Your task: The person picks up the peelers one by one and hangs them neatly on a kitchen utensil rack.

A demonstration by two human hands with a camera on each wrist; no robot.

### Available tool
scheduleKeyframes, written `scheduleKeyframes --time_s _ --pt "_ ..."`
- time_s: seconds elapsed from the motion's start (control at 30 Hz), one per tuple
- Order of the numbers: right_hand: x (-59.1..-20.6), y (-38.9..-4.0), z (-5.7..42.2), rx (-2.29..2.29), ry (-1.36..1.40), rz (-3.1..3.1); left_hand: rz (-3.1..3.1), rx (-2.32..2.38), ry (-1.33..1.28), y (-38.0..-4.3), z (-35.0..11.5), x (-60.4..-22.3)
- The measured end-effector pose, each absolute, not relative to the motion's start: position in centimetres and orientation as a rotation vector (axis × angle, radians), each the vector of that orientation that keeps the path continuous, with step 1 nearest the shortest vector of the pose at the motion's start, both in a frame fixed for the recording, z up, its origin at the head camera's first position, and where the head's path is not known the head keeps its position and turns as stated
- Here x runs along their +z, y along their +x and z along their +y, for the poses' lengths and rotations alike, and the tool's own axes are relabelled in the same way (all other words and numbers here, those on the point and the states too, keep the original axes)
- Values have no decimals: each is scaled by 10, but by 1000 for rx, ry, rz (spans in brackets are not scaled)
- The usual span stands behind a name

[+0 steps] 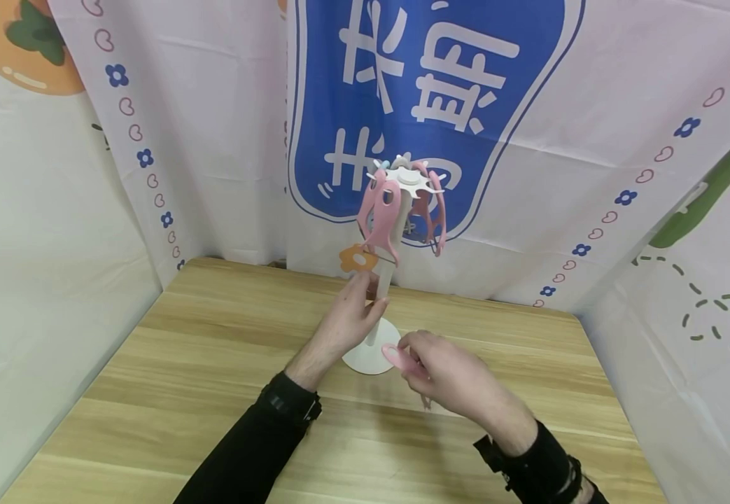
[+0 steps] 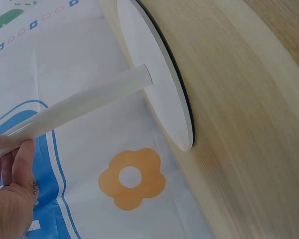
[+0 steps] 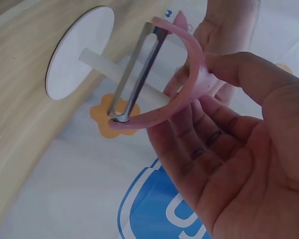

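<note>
In the head view a white stand (image 1: 385,281) rises from a round base (image 1: 365,358) on the table. My left hand (image 1: 353,308) grips its pole (image 2: 79,104) below the hanging things. Pink Y-shaped peelers (image 1: 382,218) hang from the notched white disc (image 1: 410,179) at the top. My right hand (image 1: 449,371) holds another pink peeler (image 3: 189,84), pinched between thumb and fingers by its handle, to the right of the base. The metal blade (image 3: 134,72) of this peeler faces away from the palm in the right wrist view.
The stand is on a wood-grain table (image 1: 213,336). Behind it hangs a white cloth (image 1: 226,140) with a blue printed sign (image 1: 427,84); more printed cloth (image 1: 686,350) closes off the right side.
</note>
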State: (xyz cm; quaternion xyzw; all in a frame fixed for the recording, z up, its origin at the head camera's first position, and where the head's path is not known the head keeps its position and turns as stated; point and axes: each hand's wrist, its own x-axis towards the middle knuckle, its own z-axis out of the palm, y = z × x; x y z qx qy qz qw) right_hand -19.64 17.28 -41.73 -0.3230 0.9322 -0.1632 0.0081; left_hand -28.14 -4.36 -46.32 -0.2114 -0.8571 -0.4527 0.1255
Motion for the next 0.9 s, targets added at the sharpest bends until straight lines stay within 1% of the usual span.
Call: scheduleKeyframes --time_s 0.27,0.9 --pt "-407 -196 173 -540 -1016 3015 -2499 -1317 -623 -282 -44 -464" --pt "-392 -199 174 -801 -1015 3083 -2485 -1343 -629 -283 -44 -465"
